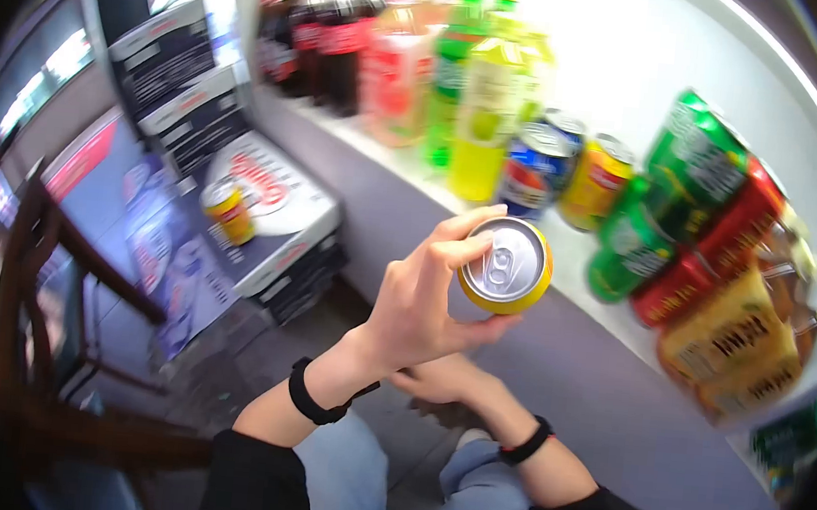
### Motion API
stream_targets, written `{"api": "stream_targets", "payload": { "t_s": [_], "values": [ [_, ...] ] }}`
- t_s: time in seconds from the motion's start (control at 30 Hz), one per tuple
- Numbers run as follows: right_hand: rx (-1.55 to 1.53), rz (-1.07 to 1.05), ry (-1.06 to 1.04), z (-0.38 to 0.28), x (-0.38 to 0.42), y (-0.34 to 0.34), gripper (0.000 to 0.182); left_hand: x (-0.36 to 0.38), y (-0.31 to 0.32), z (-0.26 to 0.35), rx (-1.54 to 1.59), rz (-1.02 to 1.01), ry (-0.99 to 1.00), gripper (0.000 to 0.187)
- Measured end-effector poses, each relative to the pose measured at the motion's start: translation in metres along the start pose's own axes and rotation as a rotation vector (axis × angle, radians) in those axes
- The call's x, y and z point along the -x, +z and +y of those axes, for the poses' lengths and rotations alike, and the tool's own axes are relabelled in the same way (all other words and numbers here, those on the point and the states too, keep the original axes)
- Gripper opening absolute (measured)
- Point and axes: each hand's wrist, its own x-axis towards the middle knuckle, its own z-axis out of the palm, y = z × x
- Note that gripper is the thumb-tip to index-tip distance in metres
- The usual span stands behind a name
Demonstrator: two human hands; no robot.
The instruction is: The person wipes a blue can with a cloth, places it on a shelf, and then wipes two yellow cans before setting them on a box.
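Observation:
My left hand (pixel 425 290) is closed around a yellow drink can (pixel 505 263), whose silver lid and pull tab face me. It is held up in front of the shelf edge, just below a blue Pepsi can (pixel 535 169) in this view. Lower down, behind my left wrist, is my right hand (pixel 446 379); its fingers are mostly hidden and blurred. On the shelf (pixel 574 255), a yellow-and-red can (pixel 597 182) stands beside the Pepsi cans. Another yellow can (pixel 229 210) stands on a cardboard box (pixel 286 210) to the left.
Cola bottles (pixel 339 50), pink drink bottles (pixel 394 84) and green and yellow bottles (pixel 488 107) line the shelf's left part. To the right are stacked green cans (pixel 694 154), red cans (pixel 673 288) and brown-labelled bottles (pixel 737 328). A wooden chair (pixel 19 318) stands at the left.

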Motion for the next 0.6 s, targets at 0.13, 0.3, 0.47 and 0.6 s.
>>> {"api": "stream_targets", "payload": {
  "t_s": [0.13, 0.3, 0.47, 0.6],
  "values": [
    [0.128, -0.249, 0.23, -0.015, 0.002, -0.018, 0.033, 0.051, -0.083, -0.003, -0.178, -0.055, -0.276, 0.064],
    [0.07, -0.201, 0.251, -0.014, 0.006, -0.019, 0.03, 0.096, -0.179, -0.038, -0.545, 0.045, -0.548, 0.059],
    [0.083, -0.231, 0.272, -0.015, -0.002, -0.017, 0.03, 0.075, -0.205, -0.066, -0.858, -0.113, -0.509, 0.066],
    [0.088, -0.245, 0.22, -0.015, -0.006, -0.01, 0.03, 0.068, -0.199, -0.105, -1.069, -0.376, -0.404, 0.066]
  ]
}}
